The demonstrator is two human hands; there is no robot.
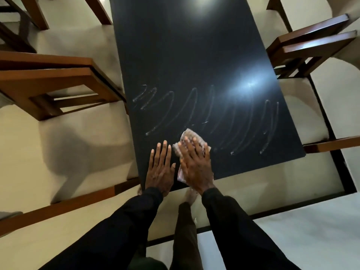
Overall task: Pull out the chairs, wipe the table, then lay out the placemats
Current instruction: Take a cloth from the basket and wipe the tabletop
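Observation:
A dark glossy table [194, 55] stretches away from me, with pale curved wet streaks across its near half. My right hand [194, 164] lies flat with straight fingers on a pinkish cloth [191, 136] near the table's front edge, pressing it down. My left hand [160, 168] rests flat on the tabletop just left of the cloth, fingers spread. Wooden chairs with cream seats stand pulled back: one at the left [58, 90] and one at the right [311, 45].
More chairs stand at the far left [23, 14] and far right [282, 6]. A cream seat [303, 114] sits close to the table's right edge. Below the front edge is pale floor with dark lines [292, 201], and my leg and bare foot [190, 197].

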